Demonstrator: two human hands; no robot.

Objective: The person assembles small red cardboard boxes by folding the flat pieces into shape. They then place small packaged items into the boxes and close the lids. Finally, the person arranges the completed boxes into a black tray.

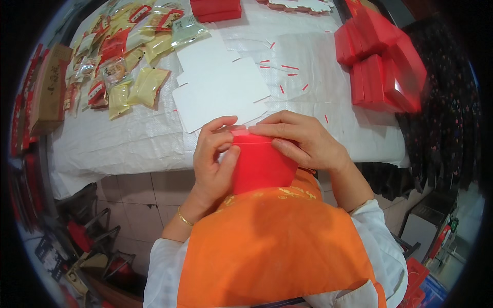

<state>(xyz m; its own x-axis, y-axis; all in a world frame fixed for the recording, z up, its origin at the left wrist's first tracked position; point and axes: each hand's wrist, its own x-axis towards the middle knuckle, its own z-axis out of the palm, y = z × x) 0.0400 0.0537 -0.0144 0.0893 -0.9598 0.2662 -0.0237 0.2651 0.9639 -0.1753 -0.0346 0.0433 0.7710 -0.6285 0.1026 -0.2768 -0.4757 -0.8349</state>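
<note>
A red cardboard box (263, 167) is held upright between my hands, close against my orange apron (277, 241) at the table's near edge. My left hand (213, 159) grips its left side, thumb on the front face and fingers curled by the top edge. My right hand (300, 138) reaches over the top right, its fingertips pressing at the upper edge and its thumb on the front. Just beyond my hands, a flat white cardboard blank (223, 92) with slotted edges lies on the table. The far side of the box is hidden.
At the far left lies a pile of wrapped snack packets (128, 51). Several folded red boxes (382, 66) are stacked on the right, and another red stack (215, 9) is at the back. Small red paper strips (290, 67) dot the white table cover (354, 133). A brown carton (51, 87) stands left.
</note>
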